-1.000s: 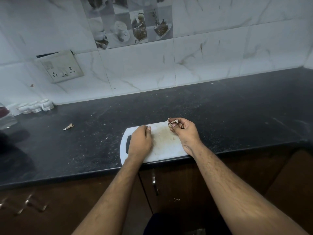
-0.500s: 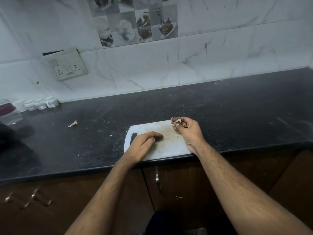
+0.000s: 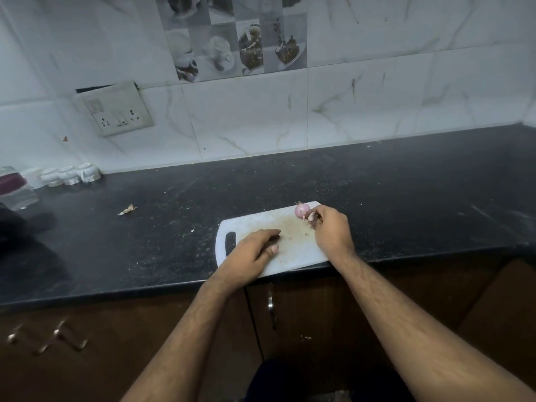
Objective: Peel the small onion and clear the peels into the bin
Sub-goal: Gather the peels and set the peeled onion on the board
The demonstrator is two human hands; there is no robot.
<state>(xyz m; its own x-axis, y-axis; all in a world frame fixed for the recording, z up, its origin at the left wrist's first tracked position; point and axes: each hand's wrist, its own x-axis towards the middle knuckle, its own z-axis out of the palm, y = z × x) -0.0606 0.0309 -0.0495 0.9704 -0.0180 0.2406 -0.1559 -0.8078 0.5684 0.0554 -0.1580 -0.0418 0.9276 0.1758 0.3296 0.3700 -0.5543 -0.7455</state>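
A small pink peeled onion (image 3: 300,210) lies on the far right corner of the white cutting board (image 3: 261,221), free of both hands. Just right of it, my right hand (image 3: 332,229) pinches a bunch of peels (image 3: 312,218) between curled fingers. My left hand (image 3: 252,252) rests on the board's near left part, fingers bent toward the board's stained middle, with nothing seen in it. A loose scrap of peel (image 3: 127,210) lies on the black counter well to the left. No bin is in view.
The black counter (image 3: 406,198) runs along a marble-tiled wall with a socket plate (image 3: 116,111). White small pots (image 3: 69,175) and a clear container (image 3: 14,190) stand at far left. Brown cabinet doors with a handle (image 3: 271,311) are below the counter edge.
The onion now lies bare on the board beside my right hand, which earlier covered it while holding peels. My left hand slid rightward across the board. The camera view shifted slightly.
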